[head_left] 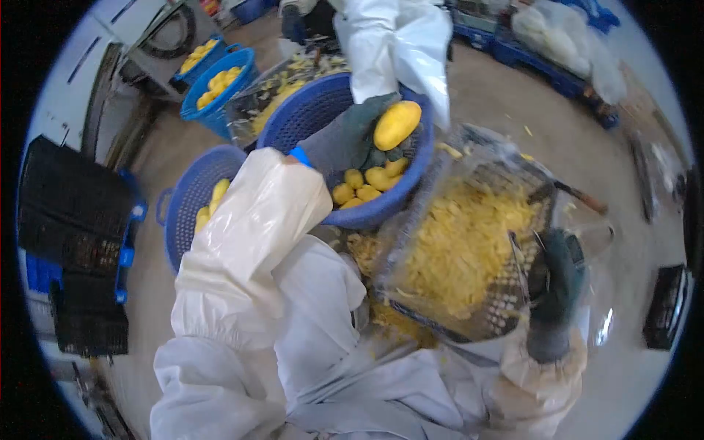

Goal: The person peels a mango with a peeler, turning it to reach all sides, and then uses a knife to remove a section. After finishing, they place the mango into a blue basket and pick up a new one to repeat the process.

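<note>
My left hand (350,138), in a dark glove with a blue band at the wrist, grips a peeled yellow fruit (397,125) over the blue-purple basket (381,213). Several smaller-looking yellow pieces (367,192) lie inside that basket. To the right, my right hand (559,286), also gloved and slightly blurred, is closed around a thin tool (518,257), whose exact shape is unclear. This hand is by the right edge of a plastic-lined crate (418,312) heaped with yellow peelings (466,246).
A co-worker's white sleeves (400,44) reach down behind the basket. Another purple basket (192,194) and a blue basket (246,70) hold yellow fruit at left. A brown-handled tool (583,196) lies at the crate's right corner. Black crates (70,205) stand far left.
</note>
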### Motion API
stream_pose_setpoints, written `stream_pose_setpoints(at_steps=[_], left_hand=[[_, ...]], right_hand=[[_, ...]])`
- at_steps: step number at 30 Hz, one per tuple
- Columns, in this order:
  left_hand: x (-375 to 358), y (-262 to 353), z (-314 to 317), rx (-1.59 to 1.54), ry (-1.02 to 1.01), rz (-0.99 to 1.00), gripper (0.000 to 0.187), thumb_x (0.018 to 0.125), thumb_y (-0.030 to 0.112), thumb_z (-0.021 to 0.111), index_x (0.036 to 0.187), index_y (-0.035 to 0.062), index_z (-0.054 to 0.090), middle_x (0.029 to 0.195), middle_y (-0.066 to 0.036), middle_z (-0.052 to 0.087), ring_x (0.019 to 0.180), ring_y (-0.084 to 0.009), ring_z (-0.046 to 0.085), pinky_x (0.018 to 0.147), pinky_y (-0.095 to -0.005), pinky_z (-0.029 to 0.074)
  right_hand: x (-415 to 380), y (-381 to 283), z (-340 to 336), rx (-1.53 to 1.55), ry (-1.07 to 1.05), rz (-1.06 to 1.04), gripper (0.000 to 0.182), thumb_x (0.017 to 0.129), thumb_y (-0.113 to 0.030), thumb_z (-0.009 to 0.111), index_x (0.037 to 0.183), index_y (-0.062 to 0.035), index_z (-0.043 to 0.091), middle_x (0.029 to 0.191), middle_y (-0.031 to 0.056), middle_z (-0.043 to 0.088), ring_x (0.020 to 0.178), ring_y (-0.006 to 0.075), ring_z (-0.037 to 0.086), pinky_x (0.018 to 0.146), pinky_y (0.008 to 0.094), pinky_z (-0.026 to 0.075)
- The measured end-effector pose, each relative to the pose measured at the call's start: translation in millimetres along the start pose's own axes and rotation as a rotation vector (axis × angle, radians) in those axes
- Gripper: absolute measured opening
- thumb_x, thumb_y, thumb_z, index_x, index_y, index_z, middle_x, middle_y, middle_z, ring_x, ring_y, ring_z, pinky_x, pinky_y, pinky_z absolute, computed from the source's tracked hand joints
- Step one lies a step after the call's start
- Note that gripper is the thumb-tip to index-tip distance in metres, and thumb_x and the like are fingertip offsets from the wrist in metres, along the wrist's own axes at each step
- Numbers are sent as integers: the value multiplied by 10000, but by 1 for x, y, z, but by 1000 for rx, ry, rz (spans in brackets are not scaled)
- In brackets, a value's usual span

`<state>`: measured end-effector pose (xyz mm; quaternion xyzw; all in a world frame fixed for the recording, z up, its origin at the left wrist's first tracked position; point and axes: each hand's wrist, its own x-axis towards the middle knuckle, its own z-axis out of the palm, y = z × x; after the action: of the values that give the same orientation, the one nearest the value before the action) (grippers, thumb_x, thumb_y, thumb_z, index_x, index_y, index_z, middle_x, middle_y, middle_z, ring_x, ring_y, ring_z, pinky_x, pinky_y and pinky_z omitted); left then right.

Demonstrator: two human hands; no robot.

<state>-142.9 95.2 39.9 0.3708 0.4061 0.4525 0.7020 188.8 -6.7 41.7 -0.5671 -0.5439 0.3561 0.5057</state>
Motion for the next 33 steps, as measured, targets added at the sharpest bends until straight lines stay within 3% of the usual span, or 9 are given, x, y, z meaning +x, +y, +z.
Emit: stream_pose_setpoints(at_steps=[4,8,10,12,16,22,24,29,33], left_hand=[[-42,-29,91,244,-47,348,457,940,375,523,1221,16,508,965,-158,629,827,-238,646,655,-324,562],[-13,-68,98,-583,-698,-92,427,979,362,464,1262,43,453,977,-114,610,879,-187,633,671,-238,542],[-40,-82,133,0,-161,211,425,979,422,437,1230,81,472,906,-76,612,695,-142,621,507,-183,479],[-40,-85,136,-232,-273,45,410,980,433,427,1207,98,492,896,-70,616,668,-131,611,475,-178,458],[-38,-93,157,-429,70,-164,503,950,543,386,1088,92,562,812,-104,625,495,-141,560,331,-201,403],[-29,-109,142,-331,-71,-184,500,955,531,398,1053,73,572,745,-64,611,478,-119,537,307,-222,346],[-30,-104,141,-322,-132,-202,528,963,553,359,1018,77,579,727,-58,606,479,-109,535,305,-218,341],[-26,-110,135,-132,20,-151,531,958,556,372,1080,76,565,748,-63,601,530,-139,556,400,-219,417],[-28,-136,126,306,142,141,555,960,558,377,1110,57,560,788,-64,632,581,-128,589,470,-231,469]], right_hand=[[0,-28,-1,239,-50,-43,69,867,-100,614,872,-33,627,687,-39,473,526,35,398,461,212,290],[7,-51,0,291,-101,-128,180,856,-14,576,1020,6,645,825,5,541,601,61,433,524,203,324],[11,-52,9,227,-79,-226,160,839,-41,613,987,10,651,831,5,571,614,54,449,530,193,329],[4,-61,18,364,-132,-38,102,830,-90,645,873,1,653,784,20,618,640,65,532,559,204,408],[1,-38,35,333,-147,128,138,817,-139,678,818,-2,658,744,25,644,656,74,581,590,212,462],[63,16,10,122,244,-81,171,808,-123,688,919,6,675,729,-8,602,607,78,493,528,258,398],[67,19,-13,-290,218,-504,132,800,-112,696,880,-10,670,719,-14,593,607,73,479,522,256,381],[25,-20,23,230,-70,-17,166,789,-147,718,877,-14,673,748,33,640,642,90,535,565,263,434],[44,5,12,47,5,6,148,790,-96,692,918,-28,661,762,42,633,650,119,569,554,274,443]])
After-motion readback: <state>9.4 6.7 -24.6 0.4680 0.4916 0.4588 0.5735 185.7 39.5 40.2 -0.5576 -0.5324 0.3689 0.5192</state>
